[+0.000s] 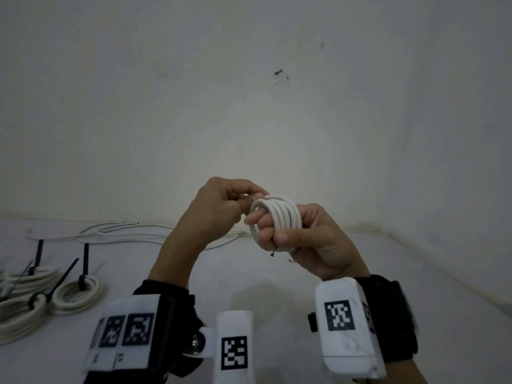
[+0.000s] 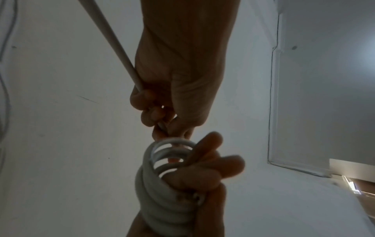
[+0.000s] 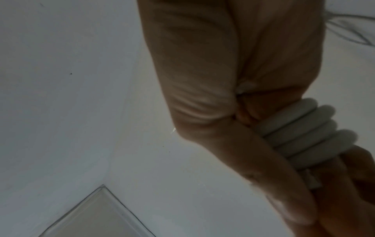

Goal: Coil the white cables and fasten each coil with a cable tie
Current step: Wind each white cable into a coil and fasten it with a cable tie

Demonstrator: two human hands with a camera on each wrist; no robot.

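Nearest to you are the white wrist-camera housings with black square markers (image 1: 340, 315), strapped on with black bands at the bottom of the head view. Just past them, your right hand (image 1: 310, 239) has its fingers wrapped around a tight coil of thick white round cable (image 1: 279, 217); several turns lie side by side across your fingers, and your thumb presses over the lower part of the bundle. A short frayed cable end (image 1: 273, 253) sticks out beneath your fingers. Your left hand (image 1: 219, 209) is up against the coil's left side, its thumb and fingertips pinched together on the free strand of the same cable; the left wrist view shows that strand (image 2: 113, 46) running through your curled fingers and on into the top loop of the coil. From the right wrist view you see four turns (image 3: 300, 133) stacked tightly against your palm.

Both hands are raised above the white tabletop (image 1: 277, 284). Lower left on it lie finished white cable coils (image 1: 76, 296), each cinched with a black plastic cable tie (image 1: 84, 268) whose tail stands up. Farther back, loose white cables (image 1: 124, 234) trail along the table's far edge, against the plain white wall (image 1: 249, 92) with a few dark marks.
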